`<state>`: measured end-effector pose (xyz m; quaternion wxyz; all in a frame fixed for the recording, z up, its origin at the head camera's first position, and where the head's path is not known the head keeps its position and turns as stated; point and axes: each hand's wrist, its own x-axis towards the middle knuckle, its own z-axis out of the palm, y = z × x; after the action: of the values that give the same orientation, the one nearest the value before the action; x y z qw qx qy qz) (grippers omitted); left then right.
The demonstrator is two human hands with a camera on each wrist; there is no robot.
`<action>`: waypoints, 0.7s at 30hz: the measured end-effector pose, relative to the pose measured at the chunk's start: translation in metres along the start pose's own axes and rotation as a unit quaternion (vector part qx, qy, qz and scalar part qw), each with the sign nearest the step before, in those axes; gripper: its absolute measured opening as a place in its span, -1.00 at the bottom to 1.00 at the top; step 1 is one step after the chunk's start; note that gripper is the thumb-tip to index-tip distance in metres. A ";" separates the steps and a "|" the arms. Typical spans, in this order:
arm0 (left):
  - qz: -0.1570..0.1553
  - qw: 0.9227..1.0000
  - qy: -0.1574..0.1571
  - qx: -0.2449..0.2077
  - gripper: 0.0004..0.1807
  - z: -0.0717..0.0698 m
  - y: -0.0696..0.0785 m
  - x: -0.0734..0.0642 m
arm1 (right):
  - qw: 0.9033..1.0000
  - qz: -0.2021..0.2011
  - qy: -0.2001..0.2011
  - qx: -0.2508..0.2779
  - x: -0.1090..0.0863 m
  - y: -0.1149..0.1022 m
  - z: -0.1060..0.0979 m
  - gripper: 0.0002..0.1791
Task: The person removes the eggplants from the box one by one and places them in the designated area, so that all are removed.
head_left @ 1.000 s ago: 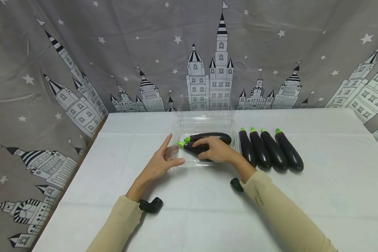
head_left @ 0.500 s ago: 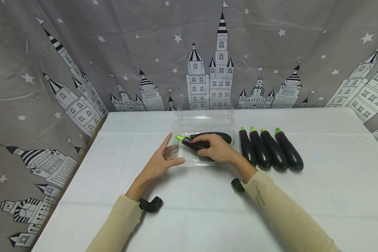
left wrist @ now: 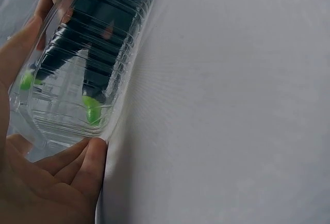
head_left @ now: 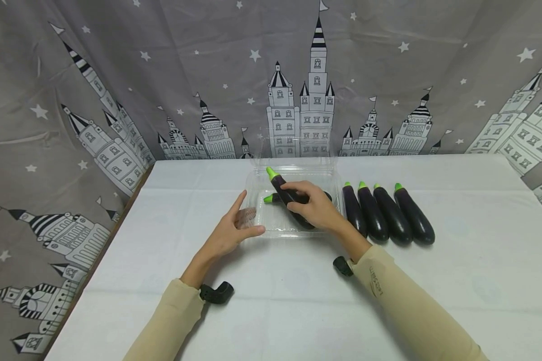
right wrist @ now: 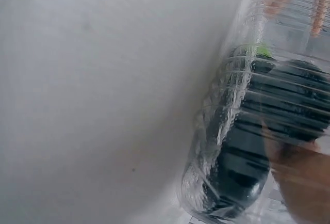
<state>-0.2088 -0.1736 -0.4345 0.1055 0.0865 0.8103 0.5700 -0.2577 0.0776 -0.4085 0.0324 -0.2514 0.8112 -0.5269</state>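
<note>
In the head view an eggplant (head_left: 278,183) with a bright green stem end slants inside a clear plastic clamshell container (head_left: 271,220). My right hand (head_left: 315,204) grips it from above, thumb on one side, fingers on the other. Beneath it a second eggplant (head_left: 268,199) lies crosswise, partly covered. My left hand (head_left: 228,230) touches the container's left end with thumb and index finger spread wide. The left wrist view shows straight fingertips (left wrist: 95,154) against the plastic end wall. Dark eggplant bodies (right wrist: 240,162) show through the ribbed wall in the right wrist view.
Several eggplants (head_left: 388,215) lie side by side right of the container, stems pointing away. The container's transparent lid (head_left: 295,145) stands raised at the back. A white cloth covers the table (head_left: 271,311); behind it hangs a grey curtain (head_left: 185,65) printed with castles.
My right hand has turned the gripped eggplant, its green stem end swinging from the left toward the back and now crossing over the other eggplant. The left hand has stayed in place.
</note>
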 end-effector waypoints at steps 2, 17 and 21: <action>0.001 1.000 -0.001 -0.001 0.16 0.000 0.000 0.000 | 1.000 -0.002 0.010 0.004 0.000 0.000 0.000 -0.56; -0.010 1.000 0.008 0.015 0.16 0.000 -0.001 0.002 | 0.994 0.053 0.082 0.047 0.000 -0.001 -0.002 -0.53; -0.011 1.000 0.006 0.010 0.16 0.000 0.000 0.002 | 0.992 0.053 0.094 0.060 -0.001 -0.002 -0.002 -0.53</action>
<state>-0.2104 -0.1733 -0.4349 0.1058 0.0749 0.8177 0.5609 -0.2570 0.0794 -0.4061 -0.0011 -0.1555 0.7897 -0.5934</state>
